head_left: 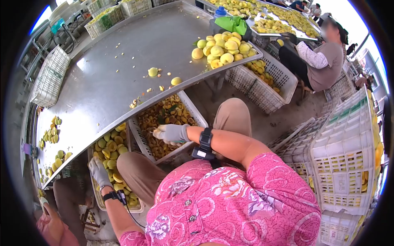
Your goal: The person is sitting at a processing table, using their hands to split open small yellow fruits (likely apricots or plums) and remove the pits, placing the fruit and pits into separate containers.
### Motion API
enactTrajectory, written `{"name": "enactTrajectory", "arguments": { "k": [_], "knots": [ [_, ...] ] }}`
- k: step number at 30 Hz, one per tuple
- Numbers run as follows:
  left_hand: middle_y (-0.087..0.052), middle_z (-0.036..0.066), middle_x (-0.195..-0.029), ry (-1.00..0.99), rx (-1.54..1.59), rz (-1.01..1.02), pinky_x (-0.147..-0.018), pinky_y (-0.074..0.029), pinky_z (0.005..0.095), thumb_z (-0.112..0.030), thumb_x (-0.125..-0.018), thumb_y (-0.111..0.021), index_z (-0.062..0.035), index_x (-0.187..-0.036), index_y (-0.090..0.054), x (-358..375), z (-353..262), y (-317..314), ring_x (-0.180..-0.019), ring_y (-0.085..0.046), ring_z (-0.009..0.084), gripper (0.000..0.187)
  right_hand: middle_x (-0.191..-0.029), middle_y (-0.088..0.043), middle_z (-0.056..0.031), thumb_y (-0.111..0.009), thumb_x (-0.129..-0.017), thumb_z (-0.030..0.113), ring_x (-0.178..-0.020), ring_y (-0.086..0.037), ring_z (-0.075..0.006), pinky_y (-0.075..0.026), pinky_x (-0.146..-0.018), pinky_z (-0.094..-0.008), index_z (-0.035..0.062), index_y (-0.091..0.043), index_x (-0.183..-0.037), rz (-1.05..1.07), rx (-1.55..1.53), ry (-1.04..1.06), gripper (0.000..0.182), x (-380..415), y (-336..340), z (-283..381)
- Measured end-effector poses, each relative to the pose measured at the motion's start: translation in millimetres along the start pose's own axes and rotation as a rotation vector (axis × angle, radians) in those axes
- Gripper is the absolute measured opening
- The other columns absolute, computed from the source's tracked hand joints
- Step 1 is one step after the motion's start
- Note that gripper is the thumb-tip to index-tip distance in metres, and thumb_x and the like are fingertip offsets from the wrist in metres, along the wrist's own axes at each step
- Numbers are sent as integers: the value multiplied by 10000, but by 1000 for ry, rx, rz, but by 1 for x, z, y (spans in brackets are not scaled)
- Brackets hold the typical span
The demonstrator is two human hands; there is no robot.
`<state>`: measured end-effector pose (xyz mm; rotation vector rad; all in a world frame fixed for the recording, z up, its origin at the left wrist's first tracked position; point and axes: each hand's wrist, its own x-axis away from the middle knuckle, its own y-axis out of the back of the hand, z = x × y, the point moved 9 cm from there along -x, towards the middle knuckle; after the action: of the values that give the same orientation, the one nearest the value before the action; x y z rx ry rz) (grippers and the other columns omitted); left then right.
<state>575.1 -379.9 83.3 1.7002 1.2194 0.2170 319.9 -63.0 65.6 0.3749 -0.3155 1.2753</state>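
Observation:
My right hand, in a grey glove, is closed around a small tool with a green handle. It hovers over a white crate of brownish peach pits and scraps under the table edge. My left hand, also gloved, reaches down with fingers stretched out at the rim of a crate of yellow peach halves; nothing shows in it. Both wrists carry black bands. My knees and pink flowered shirt fill the bottom of the view.
A steel table holds a heap of whole peaches, two loose ones and scraps. Stacked white crates stand at the right. Another person sits at the far right; someone's hand shows at bottom left.

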Motion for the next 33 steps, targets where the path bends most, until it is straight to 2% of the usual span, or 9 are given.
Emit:
{"name": "enactTrajectory", "arguments": {
  "k": [2,6,11,18,21,26,28,32,33],
  "knots": [
    [-546,176,-1225,-75,-198,52,-970,-422,402,-346,-957,-500,-13,-1176,-570,26,44,-20,-1129,-521,329,404,-641,-434,8,-494,-947,438,-436,-410,-117,-348,-345,-304,119,-498,-1013,7,-32,-47,326,5,13,-17],
    [-502,181,-1311,-125,-361,205,-1025,-393,386,-285,-912,-578,-15,-1263,-508,15,4,-5,-1221,-482,342,448,-647,-430,15,-477,-964,413,-448,-403,-95,-347,-353,-282,138,-481,-1019,9,-119,-53,281,10,25,-43],
    [-608,160,-1158,-483,111,55,-924,-474,366,-108,-881,-628,-15,-1167,-589,-28,-220,26,-1078,-589,308,304,-687,-509,-34,-483,-967,445,-557,-485,-138,-412,-518,-305,67,-524,-1056,-22,-61,15,390,21,32,-23],
    [-522,137,-1324,-825,167,541,-1020,-418,376,-269,-848,-662,-104,-1247,-567,-43,-418,-135,-1216,-513,312,442,-791,-616,-118,-470,-972,414,-716,-597,-230,-463,-662,-356,50,-515,-982,13,215,62,367,27,39,-16],
    [-505,135,-1349,-738,79,534,-1033,-407,386,-293,-853,-650,-117,-1266,-554,-72,-434,-188,-1245,-486,319,459,-900,-634,-239,-490,-960,409,-879,-615,-406,-459,-751,-418,19,-509,-1034,-128,237,260,397,30,56,-12],
    [-514,134,-1324,-589,-76,398,-1029,-412,380,-314,-857,-633,-137,-1266,-550,-124,-415,-245,-1236,-487,320,453,-966,-637,-271,-493,-961,411,-937,-617,-409,-464,-785,-419,-3,-514,-1111,-121,133,157,441,46,71,-5],
    [-533,144,-1280,-438,-119,666,-988,-446,385,-310,-832,-672,-146,-1227,-564,-119,-410,-261,-1192,-521,331,442,-975,-636,-274,-494,-961,410,-938,-615,-418,-467,-783,-423,-13,-510,-1132,-119,185,195,457,39,73,-6],
    [-597,150,-1161,-457,-121,657,-877,-500,390,-219,-802,-687,-121,-1141,-578,-119,-407,-258,-1049,-602,333,369,-991,-639,-264,-501,-962,399,-933,-617,-419,-471,-781,-423,-3,-519,-1102,-164,228,309,426,39,73,10],
    [-642,112,-1045,-414,22,694,-814,-516,347,-171,-806,-665,-83,-1103,-577,-117,-404,-259,-924,-639,264,322,-983,-643,-249,-501,-965,388,-923,-623,-406,-473,-782,-418,2,-519,-1084,-168,189,324,405,41,74,13]
  ]
}}
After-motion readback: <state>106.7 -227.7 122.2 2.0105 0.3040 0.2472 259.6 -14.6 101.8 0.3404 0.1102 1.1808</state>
